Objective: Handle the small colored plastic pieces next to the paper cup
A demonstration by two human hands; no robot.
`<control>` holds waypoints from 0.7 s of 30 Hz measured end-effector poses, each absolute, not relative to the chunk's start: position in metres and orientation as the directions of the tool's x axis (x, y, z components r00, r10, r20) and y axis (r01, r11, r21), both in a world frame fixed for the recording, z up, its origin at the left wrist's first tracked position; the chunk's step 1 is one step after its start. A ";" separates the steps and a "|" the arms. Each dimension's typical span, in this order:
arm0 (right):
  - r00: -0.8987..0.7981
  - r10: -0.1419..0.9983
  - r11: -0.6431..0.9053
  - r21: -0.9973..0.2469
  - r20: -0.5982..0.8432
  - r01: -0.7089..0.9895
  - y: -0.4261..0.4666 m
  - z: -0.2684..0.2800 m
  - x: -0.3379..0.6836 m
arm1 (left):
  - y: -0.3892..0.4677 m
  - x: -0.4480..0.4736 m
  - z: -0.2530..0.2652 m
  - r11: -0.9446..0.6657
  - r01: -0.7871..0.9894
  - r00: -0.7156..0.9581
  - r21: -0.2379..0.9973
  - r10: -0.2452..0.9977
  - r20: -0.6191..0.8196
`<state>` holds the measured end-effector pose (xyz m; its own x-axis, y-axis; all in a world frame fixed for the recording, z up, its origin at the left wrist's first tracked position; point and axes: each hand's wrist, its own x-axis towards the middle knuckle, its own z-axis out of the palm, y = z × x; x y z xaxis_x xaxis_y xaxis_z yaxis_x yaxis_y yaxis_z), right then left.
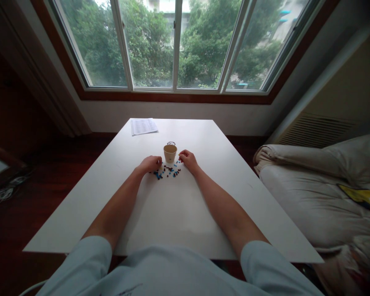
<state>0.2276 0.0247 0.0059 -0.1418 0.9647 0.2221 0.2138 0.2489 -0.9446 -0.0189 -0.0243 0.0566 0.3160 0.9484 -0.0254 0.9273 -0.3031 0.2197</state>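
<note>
A tan paper cup (170, 153) stands upright on the white table, between my two hands. In front of it lie scattered small blue and dark pieces (174, 173), too small to name exactly. My left hand (151, 163) rests at the left side of these pieces, fingers curled together and pointing down. What its fingertips hold, if anything, is hidden. Right of the cup, my right hand (188, 159) is closed in a pinch close to the cup's side. A tiny pale spot shows at its fingertips, too small to make out.
Behind the cup lies a thin dark loop (171, 143). Printed paper sheets (144, 126) are at the far left of the white table (179, 218). A beige sofa (296, 197) stands to the right, and a window (175, 49) is beyond the table.
</note>
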 end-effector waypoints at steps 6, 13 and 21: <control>-0.149 0.962 0.259 -0.941 0.230 0.219 0.028 0.001 0.228 | -0.021 -0.025 0.057 -0.304 0.916 0.324 0.261 0.946 -0.032; -0.121 0.964 0.258 -0.946 0.238 0.196 0.031 -0.002 0.228 | -0.024 -0.027 0.062 -0.351 0.862 0.422 0.366 0.897 -0.133; -0.068 0.974 0.226 -0.962 0.217 0.156 0.033 -0.006 0.230 | -0.018 -0.024 0.057 -0.398 0.871 0.446 0.288 0.886 -0.126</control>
